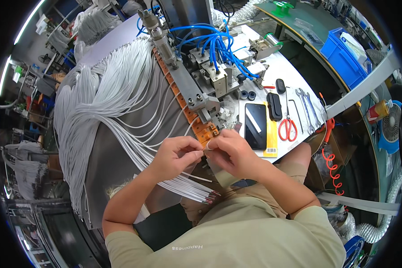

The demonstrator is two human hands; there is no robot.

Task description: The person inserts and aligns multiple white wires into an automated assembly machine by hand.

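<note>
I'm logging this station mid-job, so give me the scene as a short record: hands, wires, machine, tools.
Left hand: fingertips at the near end of the orange strip; hold too small to tell
Right hand: fingertips close to the left's; a small white piece shows there
White wires: large bundle left of the strip; one group, reddish ends, runs below the left hand
Machine: metal, beyond the hands, with blue tubes
Tools, right: red-handled scissors, wrenches
Also: black phone on a yellow packet
</note>
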